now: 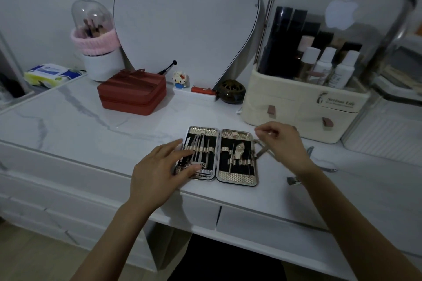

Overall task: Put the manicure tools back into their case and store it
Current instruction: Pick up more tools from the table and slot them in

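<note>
The manicure case [237, 179] lies open and flat on the white marble vanity top, several metal tools strapped into both halves. My left hand [159, 166] rests on the case's left half with straight fingers spread over the tools. My right hand [285, 143] hovers just right of the case, fingers loosely curled, with nothing visibly held. Under it lie scissor-like nippers [261, 151] against the case's right edge. A small nail clipper [293, 181] sits by my right wrist, and another metal tool [310, 150] lies further right.
A red zip pouch [132, 93] stands behind the case to the left. A cream cosmetic organiser [296, 109] with two drawers and a clear lid stands at the right. A mirror, a brush holder [96, 39] and small ornaments line the back. Vanity drawers [262, 219] sit below the front edge.
</note>
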